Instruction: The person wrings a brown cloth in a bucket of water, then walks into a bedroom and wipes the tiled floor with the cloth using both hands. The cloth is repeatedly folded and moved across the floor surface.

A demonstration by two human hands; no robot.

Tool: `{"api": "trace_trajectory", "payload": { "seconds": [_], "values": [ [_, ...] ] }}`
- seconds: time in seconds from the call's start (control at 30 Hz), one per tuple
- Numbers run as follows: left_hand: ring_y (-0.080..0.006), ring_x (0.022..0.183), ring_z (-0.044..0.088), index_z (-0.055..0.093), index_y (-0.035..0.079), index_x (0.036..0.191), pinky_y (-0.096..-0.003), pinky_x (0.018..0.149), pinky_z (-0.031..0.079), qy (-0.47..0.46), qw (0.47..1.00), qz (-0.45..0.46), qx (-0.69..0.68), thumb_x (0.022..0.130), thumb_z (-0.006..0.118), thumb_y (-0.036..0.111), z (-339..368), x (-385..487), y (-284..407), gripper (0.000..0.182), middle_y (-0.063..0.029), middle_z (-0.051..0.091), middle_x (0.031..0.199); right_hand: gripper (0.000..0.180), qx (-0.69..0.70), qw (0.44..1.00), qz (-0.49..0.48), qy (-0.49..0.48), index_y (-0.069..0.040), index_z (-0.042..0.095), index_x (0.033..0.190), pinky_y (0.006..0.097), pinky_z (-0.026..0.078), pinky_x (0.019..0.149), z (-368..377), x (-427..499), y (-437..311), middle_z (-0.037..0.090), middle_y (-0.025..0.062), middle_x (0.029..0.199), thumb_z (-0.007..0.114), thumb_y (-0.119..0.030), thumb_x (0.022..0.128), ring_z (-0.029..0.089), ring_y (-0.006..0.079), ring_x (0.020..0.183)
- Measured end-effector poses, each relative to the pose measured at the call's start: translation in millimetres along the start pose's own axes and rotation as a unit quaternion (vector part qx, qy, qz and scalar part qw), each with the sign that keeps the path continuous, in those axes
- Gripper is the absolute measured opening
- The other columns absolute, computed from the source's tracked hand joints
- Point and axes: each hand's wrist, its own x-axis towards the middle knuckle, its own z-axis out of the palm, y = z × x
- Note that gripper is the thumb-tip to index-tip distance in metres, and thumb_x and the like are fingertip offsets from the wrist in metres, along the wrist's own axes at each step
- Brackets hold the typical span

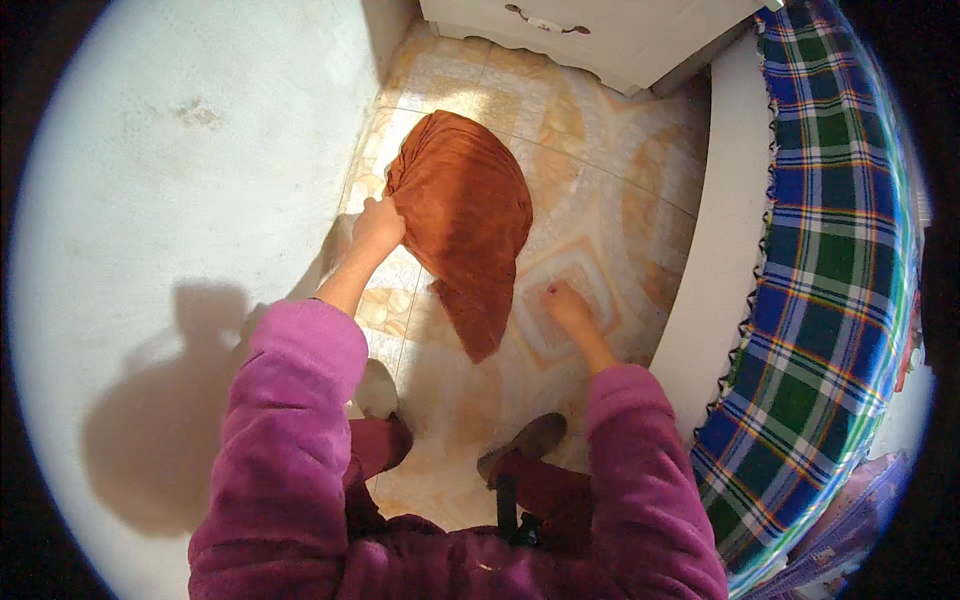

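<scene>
A rust-brown cloth (469, 195) hangs bunched and billowed above the tiled floor, its lower end tapering to a pointed corner. Gathered folds at its left edge are gripped in the fist of my left hand (380, 225). My right hand (568, 306) is apart from the cloth, to the right of its lower corner. Its fingers look curled in, with a small dark red spot at one fingertip, and I see no object in it. Both arms are in purple fleecy sleeves.
On the left rises a white wall (187, 187) bearing shadows. A pale drawer unit (592, 37) stands ahead. To the right is a bed-like platform (720, 225) with a plaid cover (817, 247). My shoes (536, 442) rest on the patterned tile floor (442, 450).
</scene>
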Motion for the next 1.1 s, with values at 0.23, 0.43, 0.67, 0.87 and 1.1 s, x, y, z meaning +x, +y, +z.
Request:
{"api": "trace_trajectory", "payload": {
  "seconds": [0.23, 0.43, 0.67, 0.87, 1.1],
  "values": [
    [-0.0423, 0.111, 0.060, 0.054, -0.005, 0.122, -0.0484, 0.096, 0.048, 0.095, 0.993, -0.036, -0.066, 0.094, 0.059, 0.023, 52.1, 41.7, -18.5, 0.040, -0.0293, 0.055, 0.123, 0.045, 0.088, 0.989, -0.040, 0.114, -0.008, 0.053, 0.119, 0.0475, 0.048, 0.088, 89.4, 9.5, -51.2, 0.067, 0.0172, 0.109, 0.070, -0.032, 0.084, 0.063, 0.0388, 0.103],
    [-0.0313, 0.074, 0.068, 0.053, -0.008, 0.112, -0.0412, 0.056, 0.056, 0.050, 0.801, -0.223, -0.554, 0.098, 0.056, 0.027, 63.0, 64.9, -1.7, 0.037, -0.0215, 0.066, 0.097, 0.022, 0.277, 0.936, -0.113, 0.187, -0.006, 0.058, 0.089, 0.0417, 0.049, 0.079, 97.1, 35.2, -65.5, 0.064, 0.0112, 0.085, 0.073, -0.017, 0.078, 0.063, 0.0302, 0.082],
    [-0.0102, 0.048, 0.039, 0.056, 0.015, 0.089, -0.0249, 0.040, 0.027, -0.165, 0.717, -0.274, -0.620, 0.082, 0.069, 0.033, 45.4, 81.2, 12.5, 0.023, -0.0007, 0.048, 0.067, 0.019, 0.565, 0.808, -0.154, 0.061, -0.004, 0.059, 0.081, 0.0309, 0.046, 0.066, 6.5, 51.8, -53.7, 0.061, 0.0044, 0.077, 0.071, -0.005, 0.066, 0.058, 0.0176, 0.073],
    [-0.0070, 0.043, 0.031, 0.059, 0.012, 0.070, -0.0245, 0.037, 0.018, -0.058, 0.781, -0.061, -0.619, 0.076, 0.071, 0.014, -72.5, 82.7, 17.8, 0.014, 0.0009, 0.050, 0.061, 0.019, 0.380, 0.895, -0.148, 0.182, -0.008, 0.062, 0.088, 0.0315, 0.046, 0.064, -179.8, -6.5, -37.2, 0.058, 0.0020, 0.078, 0.061, -0.010, 0.069, 0.057, 0.0161, 0.077],
    [-0.0144, 0.047, 0.050, 0.066, -0.005, 0.083, -0.0273, 0.041, 0.038, 0.002, 0.902, 0.233, -0.364, 0.068, 0.065, 0.001, -171.8, 25.0, 35.0, 0.016, -0.0103, 0.059, 0.062, 0.021, 0.093, 0.986, -0.113, 0.078, -0.004, 0.069, 0.087, 0.0410, 0.050, 0.062, -238.6, -68.2, -4.0, 0.067, 0.0124, 0.081, 0.066, -0.020, 0.073, 0.064, 0.0275, 0.068]
  ]
}}
